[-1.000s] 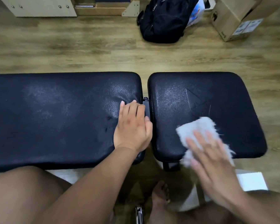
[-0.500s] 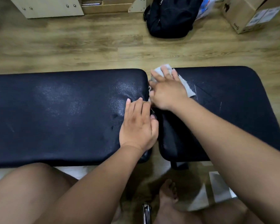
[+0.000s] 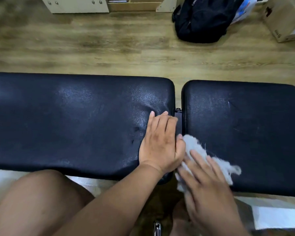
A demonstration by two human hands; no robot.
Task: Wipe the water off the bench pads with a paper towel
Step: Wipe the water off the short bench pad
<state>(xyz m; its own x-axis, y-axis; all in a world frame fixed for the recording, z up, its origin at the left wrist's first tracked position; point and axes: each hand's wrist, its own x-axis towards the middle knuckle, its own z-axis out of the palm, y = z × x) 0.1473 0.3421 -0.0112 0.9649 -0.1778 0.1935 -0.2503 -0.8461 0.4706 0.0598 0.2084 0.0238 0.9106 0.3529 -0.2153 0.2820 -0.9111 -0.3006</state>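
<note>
My left hand [image 3: 161,142] lies flat, fingers straight and together, on the long pad [image 3: 75,123] at its right end. Just beside it, my right hand [image 3: 206,181], blurred but seemingly flat-fingered, presses the paper towel [image 3: 194,145] onto the short pad's [image 3: 255,126] near left corner.

You are in a room at home that works like a little gym. A black workout bench with a long pad [image 3: 66,120] and a short pad [image 3: 254,120] sits low in front of you. The floor [image 3: 109,48] is made of wood planks. A black backpack [image 3: 201,19] lies on the floor by the far wall, next to a cardboard box [image 3: 286,19]. A pale wooden cabinet [image 3: 75,4] stands there too. Your bare knee [image 3: 41,201] shows near the bench.
</note>
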